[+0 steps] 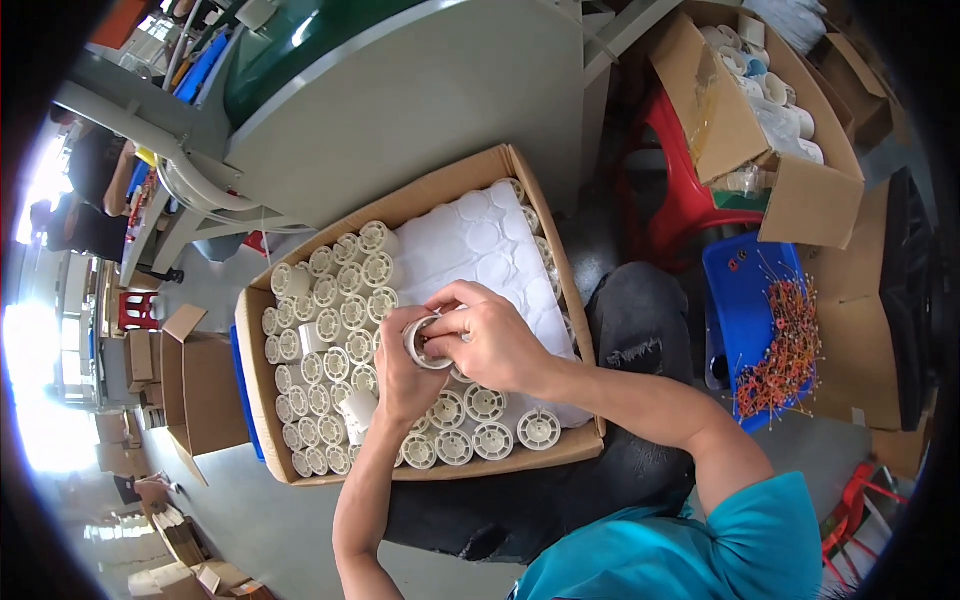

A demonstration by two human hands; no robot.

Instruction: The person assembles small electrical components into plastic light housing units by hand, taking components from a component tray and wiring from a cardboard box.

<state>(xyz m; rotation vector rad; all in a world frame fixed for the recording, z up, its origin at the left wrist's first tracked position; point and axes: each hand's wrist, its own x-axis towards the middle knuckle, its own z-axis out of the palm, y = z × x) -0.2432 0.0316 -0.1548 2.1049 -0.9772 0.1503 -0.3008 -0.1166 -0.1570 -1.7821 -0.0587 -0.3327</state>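
Above the near middle of a shallow cardboard box [510, 466], my left hand [400, 382] is wrapped round a white plastic cylinder [411, 346], its round opening tilted up. My right hand [497, 338] is closed, with fingertips dipping into that opening. Whatever those fingertips pinch is hidden inside. Rows of similar off-white spoked cylinders [353, 310] fill the left and near parts of the box, mostly standing upright. One cylinder [357, 416] lies on its side by my left wrist. A white sheet with round dents [470, 235] covers the right part.
At my right, a blue tray [738, 300] holds a heap of small red parts with thin wire-like leads [780, 350]. Beyond it, an open carton of white cylinders [815, 195] rests on a red stool [665, 190]. A grey machine panel [430, 120] stands behind the box.
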